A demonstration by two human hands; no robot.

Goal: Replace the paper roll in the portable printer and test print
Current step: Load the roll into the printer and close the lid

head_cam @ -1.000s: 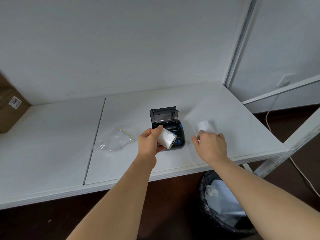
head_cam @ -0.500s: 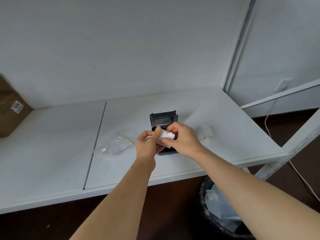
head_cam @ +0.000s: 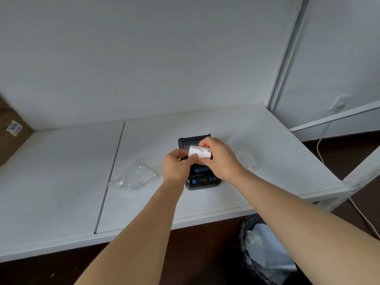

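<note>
Left hand (head_cam: 177, 166) and right hand (head_cam: 221, 159) both grasping roll (head_cam: 198, 153) above open printer (head_cam: 202, 177); bag (head_cam: 134, 177) at printer's 9 o'clock.

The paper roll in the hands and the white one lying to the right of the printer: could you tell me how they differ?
The held roll is lifted over the open printer, gripped by both hands, left and right; the other roll lies untouched on the table. The held roll shows a loose, ragged end; the other looks blurred. Both are white.

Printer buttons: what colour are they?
Blue, on the black printer, seen from the head view; buttons sit along its near edge.
</note>
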